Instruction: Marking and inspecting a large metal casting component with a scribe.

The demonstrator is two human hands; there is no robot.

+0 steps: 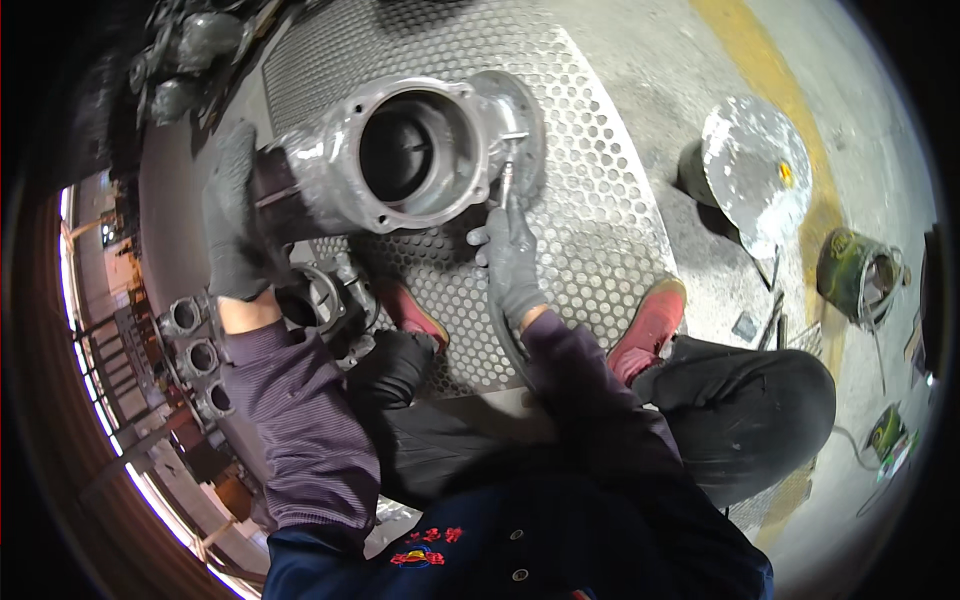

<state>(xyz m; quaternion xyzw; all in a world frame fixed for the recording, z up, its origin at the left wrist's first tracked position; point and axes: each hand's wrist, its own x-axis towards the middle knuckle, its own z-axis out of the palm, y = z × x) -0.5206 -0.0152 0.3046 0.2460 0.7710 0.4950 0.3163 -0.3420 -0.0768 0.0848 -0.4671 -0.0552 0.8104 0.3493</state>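
A large grey metal housing (pixel 330 175) with a round flanged opening is held up in front of me, above a perforated plate. My left hand (pixel 236 215), in a dark grey glove, grips its left end; the fingertips are partly hidden behind it. My right hand (pixel 512 255), in a similar glove, closes around a slim pen-shaped tool (pixel 507 185) with a silvery front. The tool points away from me at the housing's right end, close to the round flange (pixel 538 130); I cannot tell whether its tip touches. A dark hose (pixel 508 335) runs down beside my right wrist.
Under the work lies the perforated metal plate (pixel 590 200), with my red shoes on it. More metal castings (pixel 320 300) stand at the lower left, others (pixel 200 45) at the far left. At right are a paint-marked round stool (pixel 755 165) and a green bucket (pixel 850 270).
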